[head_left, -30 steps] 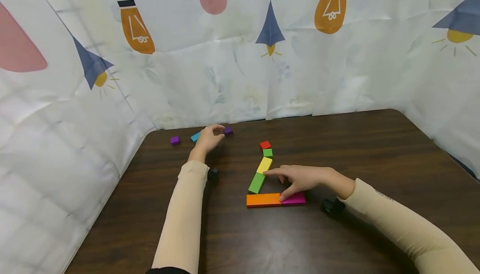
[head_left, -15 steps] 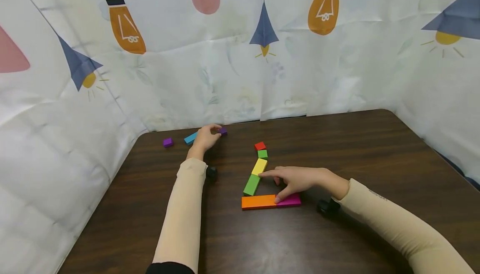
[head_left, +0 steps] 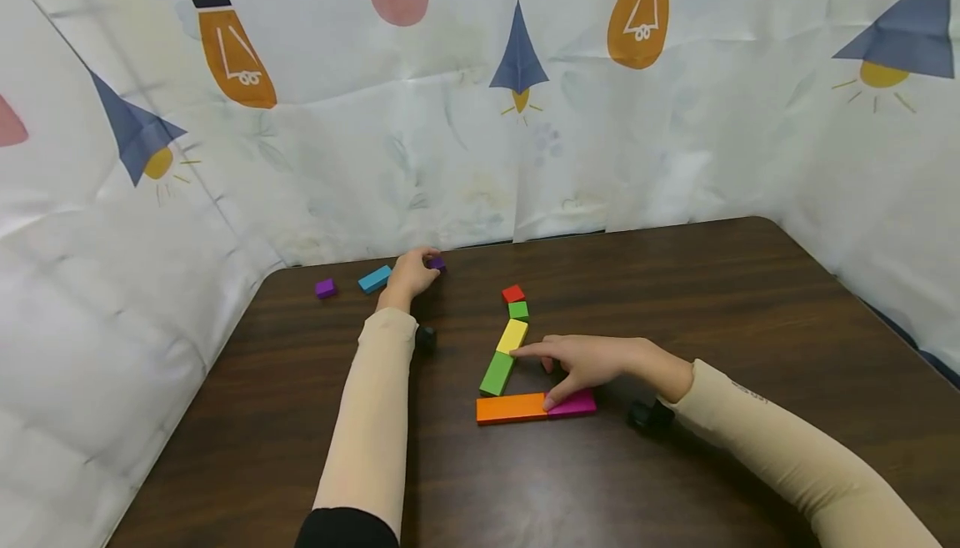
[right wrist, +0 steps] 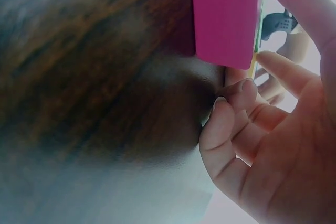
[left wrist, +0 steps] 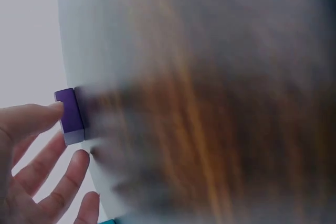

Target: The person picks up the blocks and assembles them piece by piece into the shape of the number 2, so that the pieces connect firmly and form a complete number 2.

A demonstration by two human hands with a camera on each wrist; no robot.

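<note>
My left hand (head_left: 411,274) is at the table's far edge, its thumb and index finger at either side of a small purple block (head_left: 438,263). In the left wrist view the thumb lies on that purple block (left wrist: 69,114); the index fingertip is hidden behind it, and the other fingers are spread. My right hand (head_left: 596,360) stretches its index finger to where a yellow block (head_left: 513,335) meets a green block (head_left: 497,374). Its thumb rests at the joint between an orange block (head_left: 512,408) and a magenta block (head_left: 574,403); the remaining fingers curl beneath the palm.
Beyond the yellow block lie a small green block (head_left: 518,310) and a red block (head_left: 513,293). Left of my left hand are a blue block (head_left: 374,279) and another purple block (head_left: 326,288). A printed curtain (head_left: 450,156) hangs behind the dark wooden table (head_left: 675,281).
My left hand has moved slightly right, its fingers coming around the small purple block. My right hand keeps its place on the blocks. The whole head view has shifted a little.
</note>
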